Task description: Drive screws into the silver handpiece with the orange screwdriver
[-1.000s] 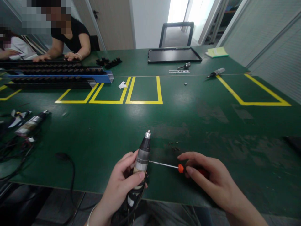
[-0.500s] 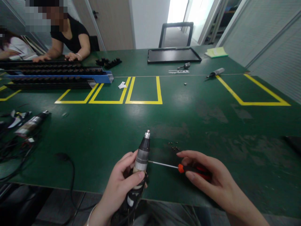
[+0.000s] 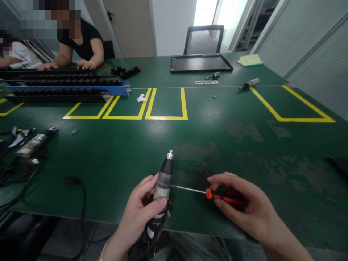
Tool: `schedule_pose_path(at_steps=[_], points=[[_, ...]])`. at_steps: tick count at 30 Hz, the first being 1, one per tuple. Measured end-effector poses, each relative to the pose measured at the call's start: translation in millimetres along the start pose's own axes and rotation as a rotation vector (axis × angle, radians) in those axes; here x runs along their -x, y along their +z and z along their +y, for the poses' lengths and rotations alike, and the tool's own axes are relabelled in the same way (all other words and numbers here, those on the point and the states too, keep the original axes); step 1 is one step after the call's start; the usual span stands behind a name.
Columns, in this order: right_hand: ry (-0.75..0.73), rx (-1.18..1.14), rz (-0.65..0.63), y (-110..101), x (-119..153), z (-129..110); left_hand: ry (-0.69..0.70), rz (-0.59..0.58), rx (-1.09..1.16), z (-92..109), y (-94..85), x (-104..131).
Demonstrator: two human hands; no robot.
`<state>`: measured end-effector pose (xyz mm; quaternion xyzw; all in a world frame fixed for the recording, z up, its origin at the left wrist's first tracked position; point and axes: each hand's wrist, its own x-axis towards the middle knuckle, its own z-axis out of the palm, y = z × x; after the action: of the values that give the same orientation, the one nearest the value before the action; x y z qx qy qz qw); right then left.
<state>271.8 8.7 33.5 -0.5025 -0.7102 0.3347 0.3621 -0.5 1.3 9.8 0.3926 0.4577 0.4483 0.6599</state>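
Note:
My left hand (image 3: 144, 206) is wrapped round an electric screwdriver (image 3: 164, 181), a black and silver cylinder tilted up with its metal nose pointing away from me. In my right hand (image 3: 241, 203) is a screwdriver (image 3: 227, 197) with a red and black handle, held between thumb and fingers. Its thin shaft lies nearly level, and the tip meets the right side of the electric screwdriver's body. Several tiny screws (image 3: 202, 171) lie on the green table just beyond my right fingertips. My left palm hides part of the electric screwdriver's lower body.
Another electric screwdriver (image 3: 36, 143) lies among cables at left, and a black plug (image 3: 72, 180) rests nearer. Long blue and black rails (image 3: 108, 88) stand before a person (image 3: 87, 40). Farther back are a black tray (image 3: 201, 64) and a grey tool (image 3: 249, 84).
The screwdriver's handle has turned, showing more red on top. My right thumb and fingers have shifted slightly around it; the left hand stays still.

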Motion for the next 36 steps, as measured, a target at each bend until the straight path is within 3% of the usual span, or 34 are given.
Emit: schedule_pose_path(at_steps=[11,18,30,36], points=[[0.114,-0.007,-0.049,3.6,-5.1,2.2,-0.005,-0.001,-0.02,-0.2,-1.4,-0.2],[0.067,-0.054,0.049,2.5,-0.9,-2.6,-0.012,0.011,-0.02,1.6,-1.1,-0.7],[0.073,-0.016,-0.077,2.8,-5.2,-4.1,-0.018,0.022,-0.023,0.3,0.2,0.2],[0.021,0.017,0.029,2.8,-1.7,-2.2,-0.006,0.028,-0.032,0.6,0.0,-0.9]])
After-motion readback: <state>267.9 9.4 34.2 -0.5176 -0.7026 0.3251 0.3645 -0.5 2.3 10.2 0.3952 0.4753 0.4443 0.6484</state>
